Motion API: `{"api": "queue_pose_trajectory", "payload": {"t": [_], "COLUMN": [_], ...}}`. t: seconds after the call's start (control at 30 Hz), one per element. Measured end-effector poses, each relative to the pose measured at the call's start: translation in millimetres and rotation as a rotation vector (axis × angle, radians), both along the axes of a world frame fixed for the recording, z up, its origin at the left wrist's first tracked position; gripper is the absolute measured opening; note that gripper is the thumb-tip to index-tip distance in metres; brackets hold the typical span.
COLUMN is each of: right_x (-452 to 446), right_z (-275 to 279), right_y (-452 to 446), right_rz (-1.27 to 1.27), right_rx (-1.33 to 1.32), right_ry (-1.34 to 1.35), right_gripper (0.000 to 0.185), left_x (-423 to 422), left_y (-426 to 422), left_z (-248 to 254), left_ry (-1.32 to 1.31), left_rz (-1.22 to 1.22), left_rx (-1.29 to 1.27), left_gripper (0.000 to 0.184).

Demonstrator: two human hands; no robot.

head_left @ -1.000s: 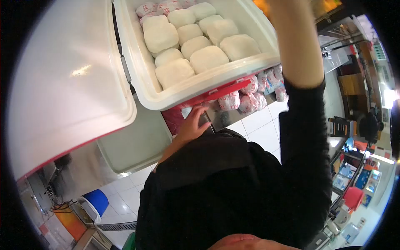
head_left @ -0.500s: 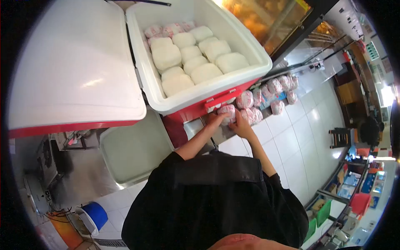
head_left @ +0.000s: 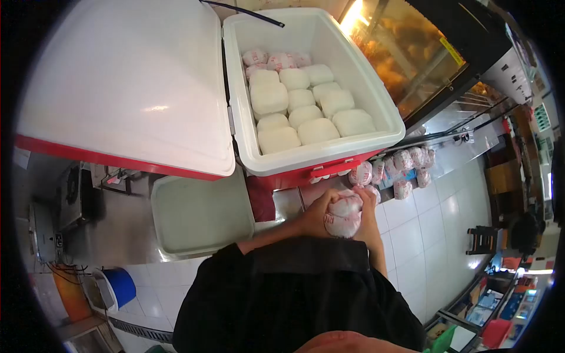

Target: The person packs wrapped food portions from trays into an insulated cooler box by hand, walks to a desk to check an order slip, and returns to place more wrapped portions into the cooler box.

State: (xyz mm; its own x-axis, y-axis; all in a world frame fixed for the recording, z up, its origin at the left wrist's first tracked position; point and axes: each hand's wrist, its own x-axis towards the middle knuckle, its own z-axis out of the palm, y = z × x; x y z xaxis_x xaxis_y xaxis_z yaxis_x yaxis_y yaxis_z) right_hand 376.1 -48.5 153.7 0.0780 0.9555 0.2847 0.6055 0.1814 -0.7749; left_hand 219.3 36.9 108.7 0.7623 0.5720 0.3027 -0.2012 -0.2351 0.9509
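Close to my body, my left hand (head_left: 316, 219) and my right hand (head_left: 368, 222) grip two wrapped bundles (head_left: 343, 215) from both sides. Their wrapping is white paper with pink print. More wrapped bundles (head_left: 402, 160) lie on the steel counter beyond my right hand. Past my hands stands an open red and white cooler (head_left: 271, 166). Inside it are several plain white rounded packets (head_left: 318, 130), with a few pink-printed bundles (head_left: 281, 61) at the far end.
The cooler's lid (head_left: 132, 88) hangs open to the left. Below it a shallow grey-green tray (head_left: 203, 215) lies on the steel counter. A lit glass cabinet (head_left: 400, 53) stands at the upper right. A blue bucket (head_left: 120, 287) is on the tiled floor at lower left.
Both hands have closed on wrapped bundles from the counter and drawn them toward my body. The view has shifted, so the whole cooler and more of the lit cabinet show.
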Motion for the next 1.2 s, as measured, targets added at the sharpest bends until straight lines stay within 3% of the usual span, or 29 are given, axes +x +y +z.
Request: {"api": "queue_pose_trajectory", "payload": {"t": [0.03,0.1,0.13,0.2,0.23,0.27,0.33,0.43,0.5,0.57,0.6,0.63,0.67,0.77,0.83,0.9,0.97,1.0,1.1,1.17,1.2], "right_x": [-3.8,-17.6,-16.2,-3.7,-0.4,2.2,4.7,1.4,5.6,-2.4,-2.3,5.7,15.1,31.9,36.5,36.4,37.2,38.2,36.4,53.7,55.7], "right_z": [25.9,72.9,88.1,118.1,137.2,157.5,199.2,250.6,269.2,268.4,261.6,248.2,227.9,175.6,148.2,122.5,91.2,72.4,55.3,20.1,14.5], "right_y": [1.6,10.4,18.8,34.1,39.7,61.0,104.2,195.0,294.3,360.2,382.6,405.1,438.2,507.9,533.7,549.1,566.7,582.8,591.2,612.3,612.9], "right_rz": [0.02,0.121,0.131,0.404,0.387,0.448,0.534,0.472,0.447,0.528,0.561,0.506,0.475,0.453,0.451,0.401,0.267,0.189,0.262,0.347,0.374], "right_rx": [0.064,0.213,0.212,0.411,0.296,0.304,0.339,0.271,0.031,-0.233,-0.36,-0.233,-0.382,-0.665,-0.853,-1.007,-1.13,-1.296,-1.381,-1.286,-1.257], "right_ry": [-0.064,0.113,0.116,0.095,0.149,0.115,0.002,-0.324,-0.483,-0.477,-0.44,-0.669,-0.729,-0.795,-0.801,-0.742,-0.545,-0.677,-0.943,-0.838,-0.8], "right_gripper": [0.097,0.092,0.092,0.081,0.075,0.071,0.07,0.078,0.083,0.087,0.088,0.066,0.064,0.077,0.087,0.096,0.089,0.08,0.055,0.047,0.045], "left_x": [1.6,0.9,-4.5,-9.6,-8.6,-10.7,-25.1,-43.7,-67.7,-90.7,-103.6,-107.0,-112.1,-159.2,-183.9,-190.9,-190.5,-189.7,-187.9,-190.7,-194.3], "left_y": [-0.5,8.6,13.0,20.0,21.3,23.6,35.3,57.8,53.5,50.8,46.7,44.4,41.9,26.6,8.7,-4.3,-12.3,-13.3,-11.0,-8.6,-8.8], "left_z": [19.9,65.0,92.5,144.5,160.0,172.5,187.3,197.4,176.4,148.9,142.3,123.8,102.7,45.1,4.7,3.6,15.2,11.5,-6.1,-20.2,-26.3], "left_ry": [0.003,-0.314,-0.311,-0.46,-0.474,-0.479,-0.454,-0.499,-0.423,-0.329,-0.131,-0.146,-0.167,0.386,0.472,0.379,0.402,0.409,0.491,0.637,0.664], "left_rz": [-0.004,-0.097,-0.087,0.081,0.07,0.211,0.393,0.74,0.612,0.44,0.404,0.496,0.59,0.766,0.985,1.118,1.278,1.27,1.384,1.434,1.405], "left_rx": [-0.014,0.114,0.114,0.468,0.464,0.618,0.78,0.753,0.729,0.775,0.92,0.953,0.982,0.718,0.503,0.322,0.253,0.246,0.169,0.349,0.321], "left_gripper": [0.076,0.076,0.076,0.075,0.075,0.074,0.073,0.075,0.064,0.043,0.036,0.028,0.02,0.023,0.023,0.023,0.024,0.024,0.017,0.022,0.027]}}
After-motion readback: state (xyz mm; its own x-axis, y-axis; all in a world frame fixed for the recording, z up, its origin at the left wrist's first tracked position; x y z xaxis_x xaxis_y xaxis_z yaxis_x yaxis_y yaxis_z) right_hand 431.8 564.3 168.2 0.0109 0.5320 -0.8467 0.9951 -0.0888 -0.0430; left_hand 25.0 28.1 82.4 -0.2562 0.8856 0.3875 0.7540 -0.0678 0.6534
